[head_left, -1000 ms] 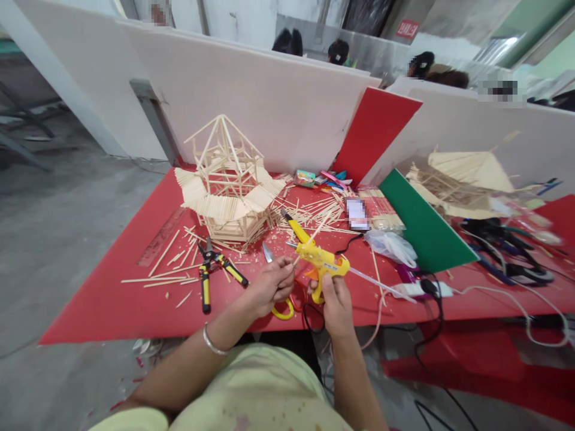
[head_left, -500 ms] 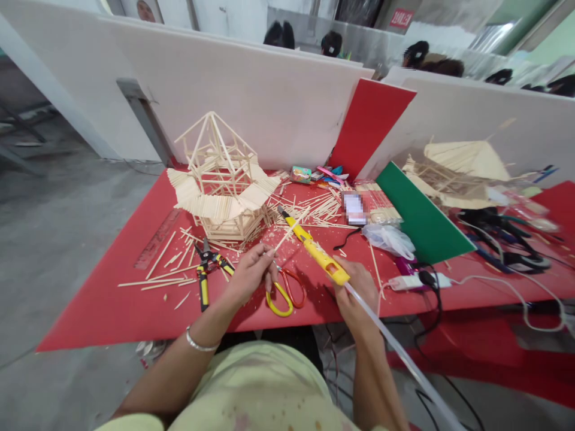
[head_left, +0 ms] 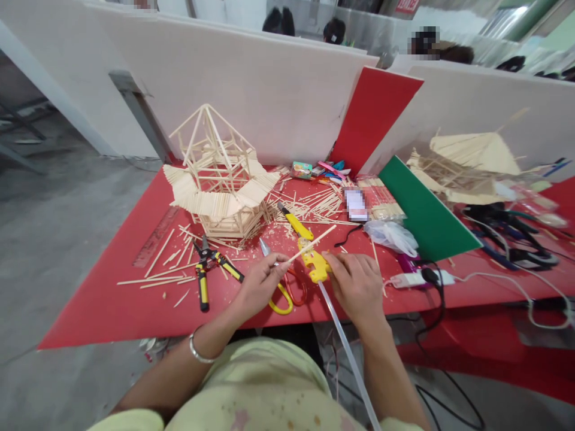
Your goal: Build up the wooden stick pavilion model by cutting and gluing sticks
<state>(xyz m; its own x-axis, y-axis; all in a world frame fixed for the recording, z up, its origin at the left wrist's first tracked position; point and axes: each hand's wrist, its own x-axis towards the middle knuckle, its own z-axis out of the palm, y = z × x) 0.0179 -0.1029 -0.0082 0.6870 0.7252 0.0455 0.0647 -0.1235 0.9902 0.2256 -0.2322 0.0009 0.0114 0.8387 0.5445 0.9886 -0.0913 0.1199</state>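
Note:
My left hand (head_left: 265,279) pinches a thin wooden stick (head_left: 324,235), which points up to the right and crosses over the glue gun. The yellow glue gun (head_left: 313,267), with a long translucent glue stick (head_left: 341,341) trailing from its rear, is held in my right hand (head_left: 359,287). Its nozzle is hard to make out behind the wooden stick. Under and beside my left hand lie scissors (head_left: 283,304) with red and yellow handles. A yellow utility knife (head_left: 296,222) rests just beyond the gun. Farther back left stands a pagoda-like model (head_left: 220,203) built of sticks.
Pliers (head_left: 203,284) with yellow-black handles and loose sticks lie on the left of the red tabletop (head_left: 103,299). A phone (head_left: 356,205), plastic bag (head_left: 390,236), power strip (head_left: 420,279) and green board (head_left: 426,215) are to the right. A white partition (head_left: 251,102) stands behind.
My right hand has turned the glue gun and brought it left, toward the left hand. The wooden stick in my left hand has tipped rightward and now crosses the gun.

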